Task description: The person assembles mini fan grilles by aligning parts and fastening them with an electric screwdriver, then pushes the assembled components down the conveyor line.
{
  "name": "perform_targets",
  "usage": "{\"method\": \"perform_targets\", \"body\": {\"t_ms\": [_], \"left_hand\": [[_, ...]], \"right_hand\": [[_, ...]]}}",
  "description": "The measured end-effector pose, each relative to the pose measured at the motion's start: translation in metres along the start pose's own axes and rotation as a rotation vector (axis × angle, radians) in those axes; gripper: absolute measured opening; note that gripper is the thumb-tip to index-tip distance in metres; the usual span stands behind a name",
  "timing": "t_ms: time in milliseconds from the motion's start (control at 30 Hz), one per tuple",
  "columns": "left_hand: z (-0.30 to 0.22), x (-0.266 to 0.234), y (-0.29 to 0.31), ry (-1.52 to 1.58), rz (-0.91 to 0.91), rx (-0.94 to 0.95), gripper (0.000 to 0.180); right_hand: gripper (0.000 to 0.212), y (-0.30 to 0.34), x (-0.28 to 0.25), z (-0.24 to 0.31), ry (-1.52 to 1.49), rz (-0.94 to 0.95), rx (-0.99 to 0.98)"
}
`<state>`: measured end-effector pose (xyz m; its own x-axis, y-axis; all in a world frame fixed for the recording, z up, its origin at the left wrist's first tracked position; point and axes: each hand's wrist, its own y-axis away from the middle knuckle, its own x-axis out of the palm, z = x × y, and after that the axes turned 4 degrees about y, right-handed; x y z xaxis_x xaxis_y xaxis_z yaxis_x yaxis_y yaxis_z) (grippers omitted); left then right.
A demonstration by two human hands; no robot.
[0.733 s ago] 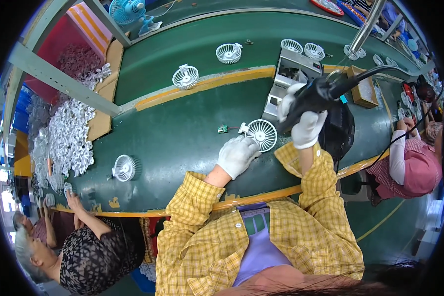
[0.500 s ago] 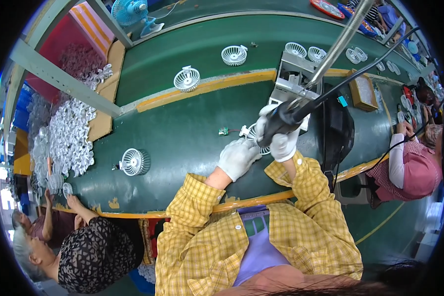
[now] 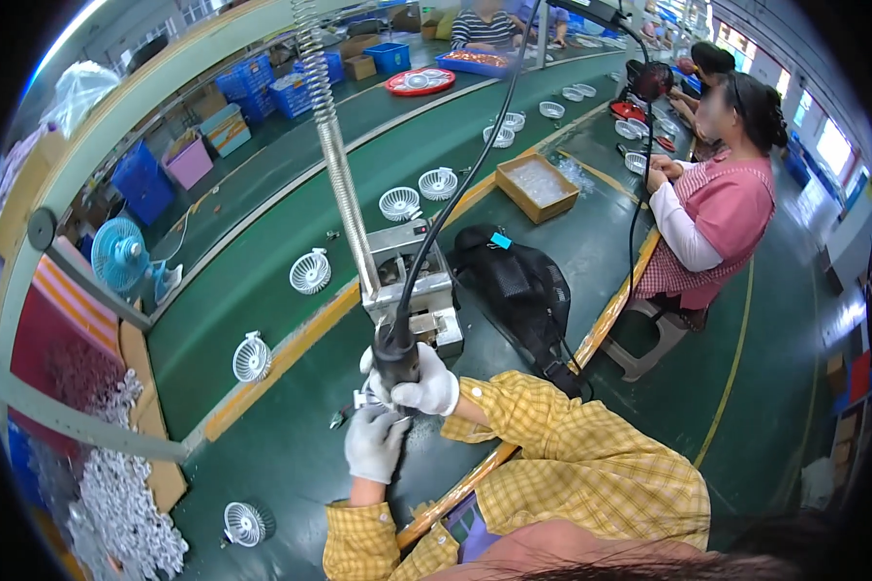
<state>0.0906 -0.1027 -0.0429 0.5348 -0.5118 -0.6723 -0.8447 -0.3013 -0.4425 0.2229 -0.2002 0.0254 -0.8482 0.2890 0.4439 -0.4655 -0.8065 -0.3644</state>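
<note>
My white-gloved right hand [image 3: 430, 385] was wrapped round a black cylindrical power tool [image 3: 395, 356]. My white-gloved left hand [image 3: 376, 445] lay against a white ribbed plastic fan cage [image 3: 366, 398] on the dark-green surface [image 3: 300, 455], its grip too hidden to tell. The step looked like tool work on the cage; next, I judged, called for steadying it. Beyond stood a silvery metal fixture [image 3: 428, 298].

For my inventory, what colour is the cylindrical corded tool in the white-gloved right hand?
The corded tool is black, best seen in the head view.
</note>
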Motion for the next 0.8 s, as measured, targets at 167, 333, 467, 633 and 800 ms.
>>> {"method": "perform_targets", "body": {"t_ms": [167, 333, 467, 633, 800], "left_hand": [[0.048, -0.025, -0.015, -0.110, -0.146, -0.178, 0.011], [0.115, -0.033, -0.062, -0.286, -0.208, -0.232, 0.013], [0.159, -0.039, -0.104, 0.266, -0.460, -0.347, 0.022], [0.194, -0.037, -0.130, -0.358, -0.328, -0.262, 0.059], [0.170, -0.034, -0.125, -0.421, -0.215, -0.130, 0.052]], "right_hand": [[0.060, 0.004, -0.015, 0.007, -0.086, -0.018, 0.010], [0.035, 0.019, -0.009, -0.020, 0.131, -0.119, 0.225], [0.056, 0.022, -0.005, -0.032, 0.482, 0.065, 0.156], [0.041, 0.026, -0.005, -0.054, 0.301, 0.017, 0.160], [0.035, 0.023, -0.013, -0.055, 0.256, -0.038, 0.179]]}}
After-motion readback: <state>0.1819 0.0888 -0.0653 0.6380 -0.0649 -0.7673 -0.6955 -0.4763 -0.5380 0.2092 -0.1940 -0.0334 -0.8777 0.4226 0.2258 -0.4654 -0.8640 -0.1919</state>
